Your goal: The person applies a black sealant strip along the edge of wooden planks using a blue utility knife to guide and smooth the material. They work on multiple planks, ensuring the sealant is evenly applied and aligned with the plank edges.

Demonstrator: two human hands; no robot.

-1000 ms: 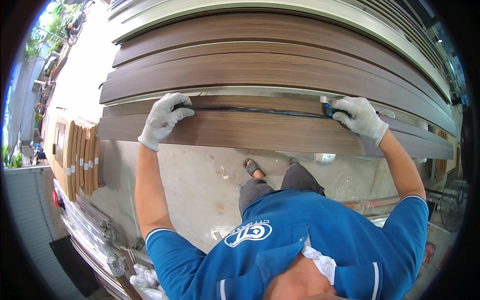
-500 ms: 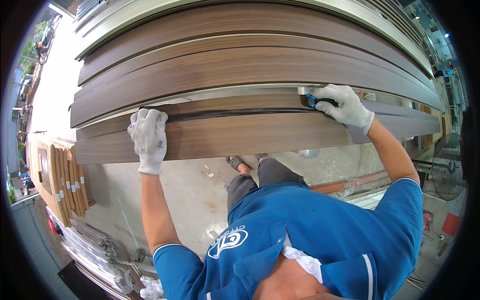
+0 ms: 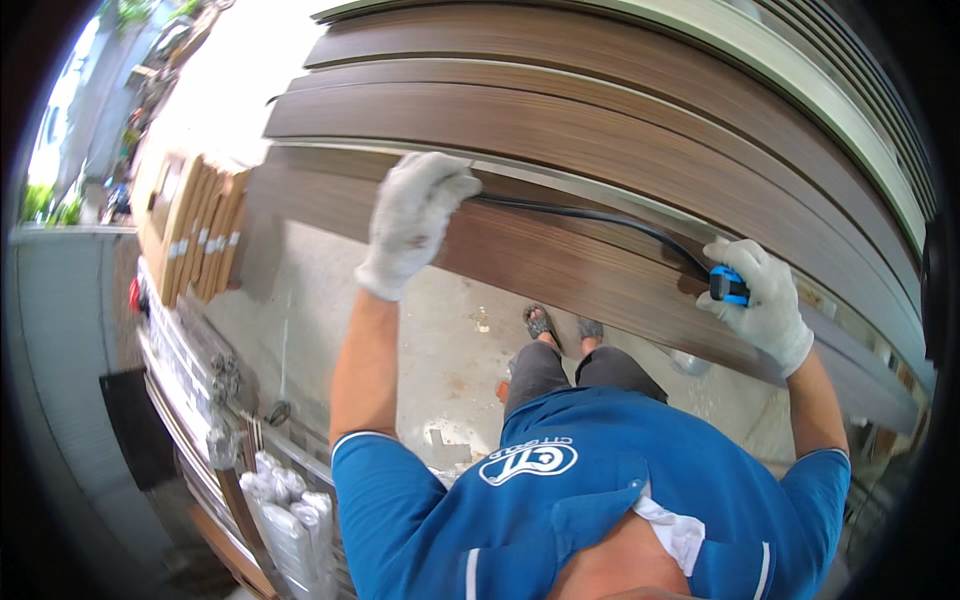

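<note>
Between my gloved hands a thin black flexible strip [image 3: 590, 213] runs in a bow, raised off the wood-grain board below it. My left hand [image 3: 415, 215] is closed at the strip's left end, its fingertips pinched together. Farther right, my right hand [image 3: 765, 300] wraps round a compact blue-and-black hand tool [image 3: 729, 286] whose exact kind I cannot make out. The strip's right end meets this tool. Both hands are over the nearest brown board [image 3: 520, 265], which slants across in front of me. White work gloves cover both hands.
More brown boards [image 3: 500, 110] lie parallel beyond, with a pale metal profile [image 3: 740, 40] behind them. At left stand upright cardboard-coloured panels [image 3: 195, 225]. Plastic-wrapped bundles [image 3: 295, 520] are at lower left. My feet [image 3: 540, 323] are on the concrete floor under the near board's edge.
My view has turned, so the boards now slant down to the right. My left hand has come up off the board, closer to my right. The black strip has risen into a bow.
</note>
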